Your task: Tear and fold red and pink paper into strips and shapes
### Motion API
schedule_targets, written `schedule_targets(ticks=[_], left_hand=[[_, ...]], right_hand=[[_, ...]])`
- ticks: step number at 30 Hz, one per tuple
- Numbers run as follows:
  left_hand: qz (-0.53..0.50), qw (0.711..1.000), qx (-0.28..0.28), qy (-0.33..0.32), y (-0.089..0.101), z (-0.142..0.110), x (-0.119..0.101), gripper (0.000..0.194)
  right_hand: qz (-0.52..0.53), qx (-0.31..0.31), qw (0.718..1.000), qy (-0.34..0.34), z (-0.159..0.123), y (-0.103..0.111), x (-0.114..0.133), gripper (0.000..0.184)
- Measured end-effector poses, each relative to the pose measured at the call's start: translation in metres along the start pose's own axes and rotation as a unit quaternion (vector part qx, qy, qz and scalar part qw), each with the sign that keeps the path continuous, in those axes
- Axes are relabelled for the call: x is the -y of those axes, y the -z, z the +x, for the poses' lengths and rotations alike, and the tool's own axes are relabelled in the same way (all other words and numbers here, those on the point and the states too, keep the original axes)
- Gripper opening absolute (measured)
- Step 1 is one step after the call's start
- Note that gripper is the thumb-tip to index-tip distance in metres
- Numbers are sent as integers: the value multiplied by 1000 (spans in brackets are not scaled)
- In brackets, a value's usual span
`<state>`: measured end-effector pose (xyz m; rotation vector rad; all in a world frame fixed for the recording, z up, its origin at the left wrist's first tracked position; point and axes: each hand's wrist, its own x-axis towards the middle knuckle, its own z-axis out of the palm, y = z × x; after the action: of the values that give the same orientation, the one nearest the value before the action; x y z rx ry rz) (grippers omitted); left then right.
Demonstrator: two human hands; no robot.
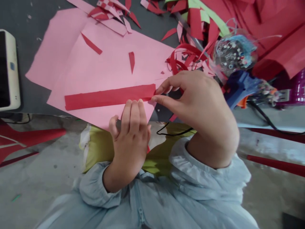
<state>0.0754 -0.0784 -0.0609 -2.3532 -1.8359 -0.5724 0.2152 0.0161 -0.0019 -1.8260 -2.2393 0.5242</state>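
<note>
A long red paper strip (107,97) lies across pink paper sheets (95,70) close to the table's near edge. My left hand (131,133) rests palm down below it, fingers stretched out and their tips touching the strip's lower edge right of its middle. At the strip's right end, my right hand (195,95) pinches the corner between thumb and forefinger. Two small red paper scraps (91,44) lie loose on the pink sheet above the strip.
Behind my right hand is a heap of red and pink paper cuttings (188,60). Further right are a clear container of beads (234,52), a blue tool (241,86) and red paper sheets (269,28). A white-framed device (11,70) sits at the left.
</note>
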Motion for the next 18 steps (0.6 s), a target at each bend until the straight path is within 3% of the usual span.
schedule_targets(ticks=[18], left_hand=[[-20,999,25,30,4,4,-1,51]], right_hand=[[-59,17,998,-33,2,-6,9,9]])
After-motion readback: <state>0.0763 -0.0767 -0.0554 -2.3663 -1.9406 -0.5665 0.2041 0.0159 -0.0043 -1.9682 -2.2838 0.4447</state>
